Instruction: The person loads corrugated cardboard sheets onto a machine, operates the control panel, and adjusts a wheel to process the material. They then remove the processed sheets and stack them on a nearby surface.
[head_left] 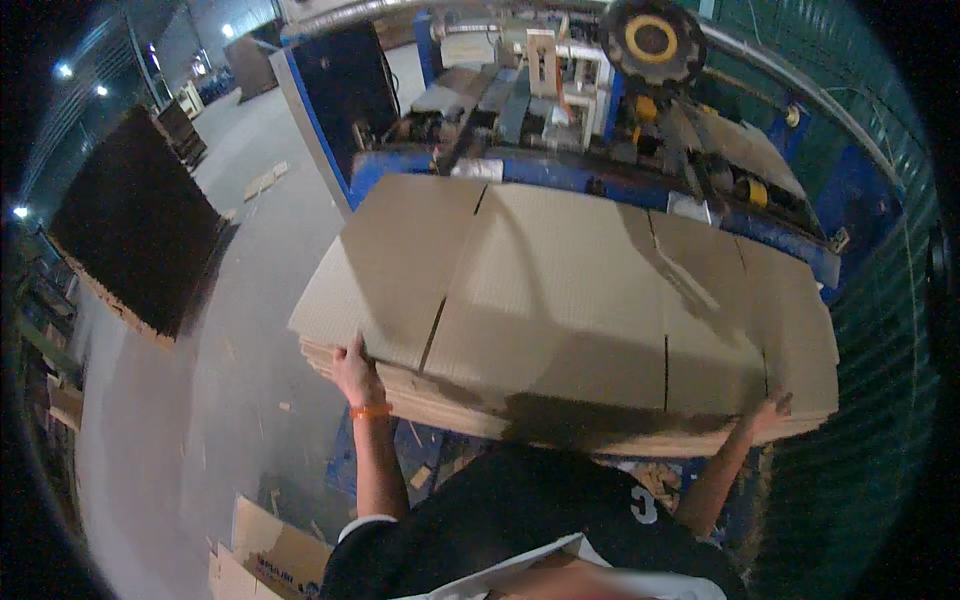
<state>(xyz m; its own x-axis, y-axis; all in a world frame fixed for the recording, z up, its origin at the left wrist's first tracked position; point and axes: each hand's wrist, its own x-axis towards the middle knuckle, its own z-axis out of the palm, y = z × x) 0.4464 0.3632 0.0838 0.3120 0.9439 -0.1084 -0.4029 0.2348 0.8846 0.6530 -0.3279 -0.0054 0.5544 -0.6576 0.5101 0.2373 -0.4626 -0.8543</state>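
Observation:
A thick stack of flat brown cardboard box blanks [560, 300] lies across the view in front of me, its top sheet slotted and creased. My left hand [358, 374] grips the near left edge of the stack, thumb up against the top sheet, with an orange band on the wrist. At the near right edge, my right hand [770, 410] is closed on the stack too, its fingers partly hidden. The far side of the stack reaches the blue front of a machine [600, 182].
Rollers, belts and a dark wheel with a yellow ring [650, 40] belong to the machine beyond. A tall dark stack [135, 225] stands on the grey floor at left. An opened cardboard box [270, 550] sits at lower left; cardboard scraps [655, 478] lie below the stack.

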